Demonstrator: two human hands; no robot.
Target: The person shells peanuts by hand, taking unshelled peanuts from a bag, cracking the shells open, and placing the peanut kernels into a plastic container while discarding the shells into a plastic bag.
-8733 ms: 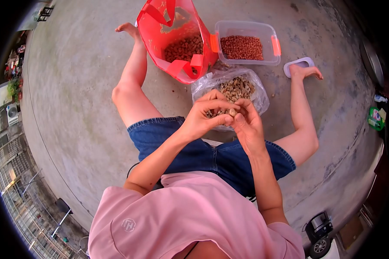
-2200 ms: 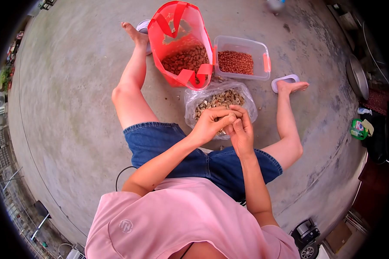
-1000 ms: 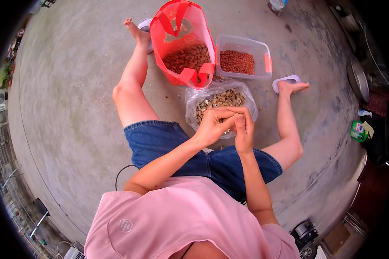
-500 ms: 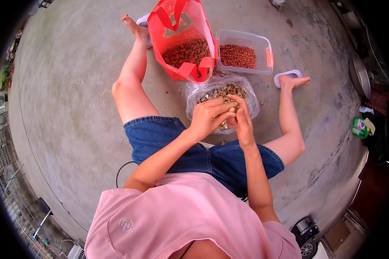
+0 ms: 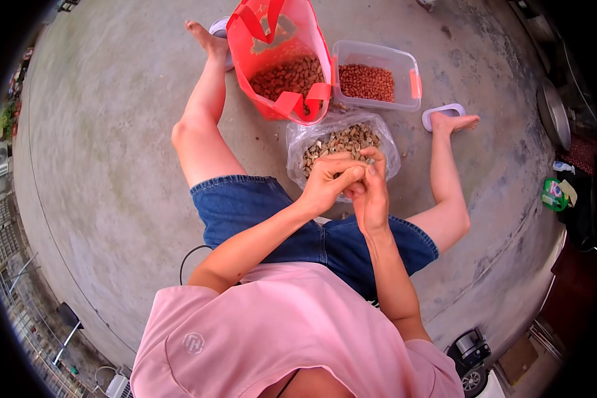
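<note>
My left hand (image 5: 330,182) and my right hand (image 5: 373,196) meet over a clear plastic bag (image 5: 393,146) of broken peanut shells (image 5: 345,140). Both are closed, thumbs and fingertips pinched together around a peanut that the fingers now mostly hide. Beyond the shells stands a red bag (image 5: 245,66) with unshelled peanuts (image 5: 288,76) inside. To its right, a clear plastic box (image 5: 404,66) holds reddish shelled peanut kernels (image 5: 366,83).
My legs in denim shorts (image 5: 245,212) spread on both sides of the containers, with pale slippers (image 5: 444,114) at the feet. Grey concrete floor (image 5: 113,132) surrounds me. At the far right are a metal basin (image 5: 552,114) and a green container (image 5: 553,195).
My hands have drawn closer together and slightly downward, fingertips now pressed tight. The pale peanut that showed between them is covered, and more of the shells is visible.
</note>
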